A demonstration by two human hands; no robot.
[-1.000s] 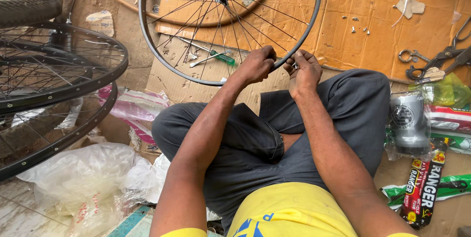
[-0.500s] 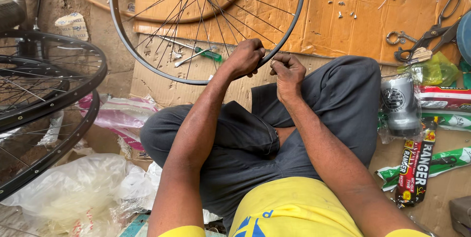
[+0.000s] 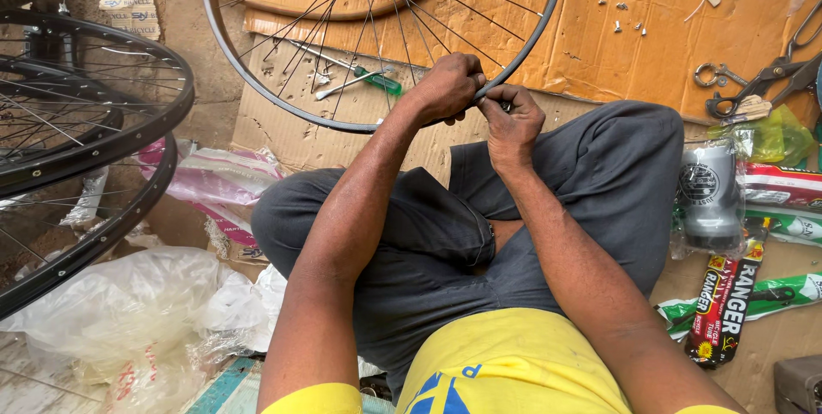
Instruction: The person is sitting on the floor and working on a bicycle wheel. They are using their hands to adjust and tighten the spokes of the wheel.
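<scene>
Both hands [image 3: 479,101] pinch the wheel rim [image 3: 257,93]; bare cardboard [image 3: 282,136] lies below.

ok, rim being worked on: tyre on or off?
Off. The bare wheel rim shows only metal and spokes; left hand and right hand pinch its lower edge.

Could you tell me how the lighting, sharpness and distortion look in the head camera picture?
Head view: soft, even daylight with only faint shadows; both hands, left hand and right hand, on the wheel rim are sharp; wide-angle lens bends the black wheels at the left edge; mild sheen on the plastic bag, no harsh glare.
</scene>
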